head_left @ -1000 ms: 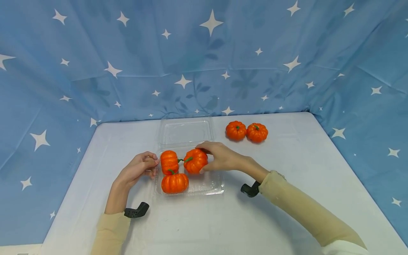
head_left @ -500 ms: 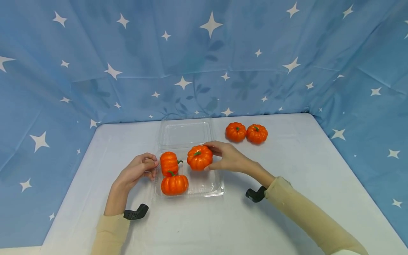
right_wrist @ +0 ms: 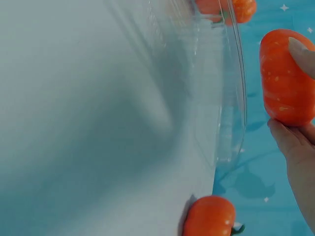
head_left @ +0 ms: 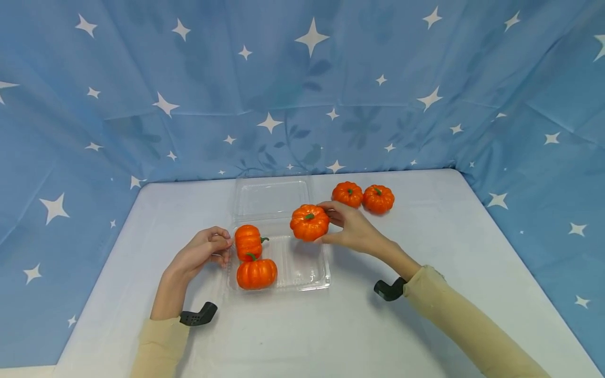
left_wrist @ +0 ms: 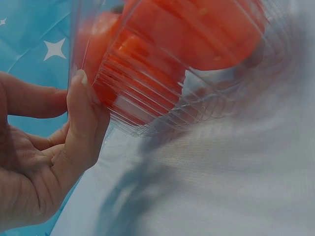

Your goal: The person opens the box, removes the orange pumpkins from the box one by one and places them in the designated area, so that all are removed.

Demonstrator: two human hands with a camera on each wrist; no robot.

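Note:
My right hand (head_left: 352, 228) grips a small orange pumpkin (head_left: 309, 223) with a green stem, raised above the right side of a clear plastic clamshell box (head_left: 300, 270). In the right wrist view the thumb lies on one side of this pumpkin (right_wrist: 285, 83) and fingers on the other. At the box's left edge, my left hand (head_left: 200, 252) pinches the rim, as the left wrist view shows. Two pumpkins lie inside against the left wall: one on its side (head_left: 248, 242), and another (head_left: 257, 273) in front of it.
The box's lid (head_left: 274, 197) lies folded back behind it. Two more pumpkins, a left one (head_left: 347, 195) and a right one (head_left: 378, 199), sit side by side at the back of the white-covered table (head_left: 283, 336). A blue star-patterned curtain (head_left: 189, 79) hangs behind.
My right hand has lifted the pumpkin up out of the box and carried it right and back, turning its stem toward the camera. My left hand stays at the box's edge.

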